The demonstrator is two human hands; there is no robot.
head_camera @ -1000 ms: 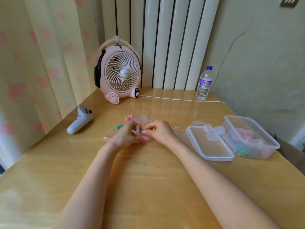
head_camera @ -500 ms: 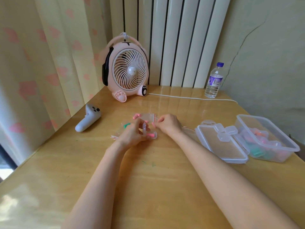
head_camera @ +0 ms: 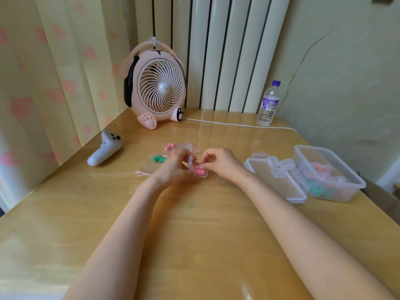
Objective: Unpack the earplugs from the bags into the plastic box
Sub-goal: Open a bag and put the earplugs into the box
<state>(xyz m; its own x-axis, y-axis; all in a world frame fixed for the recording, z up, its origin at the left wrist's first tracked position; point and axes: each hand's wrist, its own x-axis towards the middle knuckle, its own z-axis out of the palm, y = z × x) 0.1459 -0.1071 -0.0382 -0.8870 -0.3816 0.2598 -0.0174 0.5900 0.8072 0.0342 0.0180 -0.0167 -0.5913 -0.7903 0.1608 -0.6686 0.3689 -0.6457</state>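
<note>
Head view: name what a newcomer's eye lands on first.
The pink animal-shaped fan at the back of the table stands out most. At the centre, the left hand and right hand pinch a small clear bag holding pink earplugs. The open plastic box sits at right.

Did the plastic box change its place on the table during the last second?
No. The plastic box stays right beside its lid, with the same gap to the water bottle; only the camera shifted.
</note>
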